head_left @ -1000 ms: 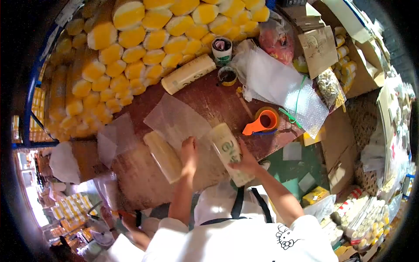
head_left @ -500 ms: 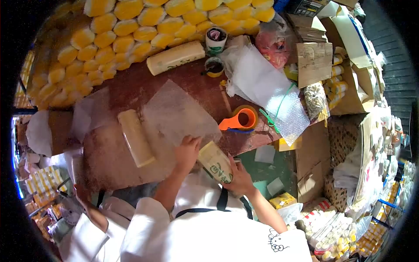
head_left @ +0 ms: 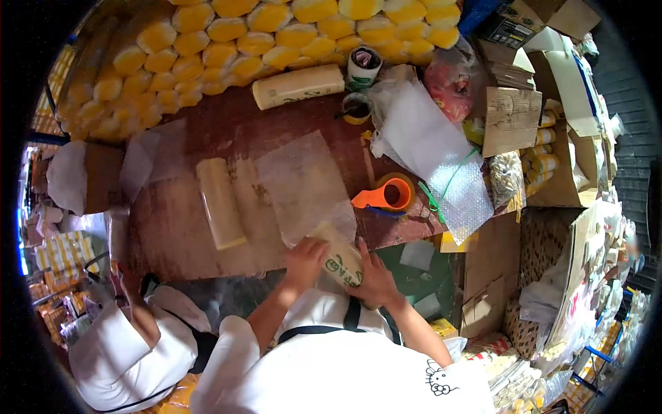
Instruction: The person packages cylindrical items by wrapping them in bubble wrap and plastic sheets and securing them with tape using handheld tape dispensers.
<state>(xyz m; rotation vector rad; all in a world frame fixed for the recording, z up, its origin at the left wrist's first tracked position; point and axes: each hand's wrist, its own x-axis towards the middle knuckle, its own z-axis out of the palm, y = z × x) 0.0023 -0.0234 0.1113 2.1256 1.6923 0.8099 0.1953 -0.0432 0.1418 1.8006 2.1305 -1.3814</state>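
A cream cylindrical pack with green lettering [head_left: 345,262] is held at a tilt near the front edge of the table. My right hand [head_left: 374,279] grips its right side, thumb along the top. Curled fingers of my left hand [head_left: 307,262] press on its upper left side, beside the near edge of a clear plastic sheet [head_left: 307,183]. The pack's far end lies over that sheet. Left of the sheet, a similar pale roll [head_left: 221,203] lies on the table [head_left: 165,241].
An orange tape dispenser [head_left: 389,195] sits to the right, near bubble wrap [head_left: 465,207]. Another printed roll [head_left: 298,86], a cup [head_left: 363,67] and stacked yellow-ended rolls [head_left: 255,43] are at the back. A co-worker's arm [head_left: 141,317] is at left; cardboard boxes [head_left: 510,114] stand right.
The pack has moved up onto the near edge of the sheet. My left hand has come down from the sheet's corner onto the pack. The view has shifted slightly.
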